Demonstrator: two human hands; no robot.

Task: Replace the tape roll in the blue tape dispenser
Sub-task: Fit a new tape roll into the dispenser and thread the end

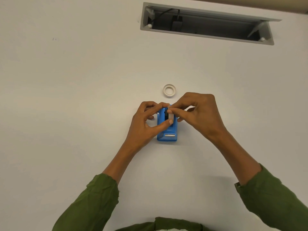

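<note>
The step in hand looks like seating a tape roll (170,115) in the cradle of the blue tape dispenser (167,130); to do it well, the roll should go in edge-up and square to the slot, with its hub lined up on the cradle before any downward push; forcing it while tilted would likely jam it against a side wall; the free end of the tape should face the metal cutter (169,135) at the near end, so that it can be drawn forward afterward; whether the loose end is already found cannot be told.

The right hand (198,112) is closed in a pinch on the white roll, fingertips at its upper edge; the left hand (146,121) is curled around the dispenser's left side, its thumb reaching across to press at the roll's near edge, so it steadies the body and guides the roll at once; both hands meet directly over the dispenser's far half.

The dispenser stands on the white table (83,97), cutter toward the person; 1 other ring, a white tape ring (169,91), lies flat on the table just beyond the hands, apart from both; whether it is the spent core or a spare cannot be told.
</note>
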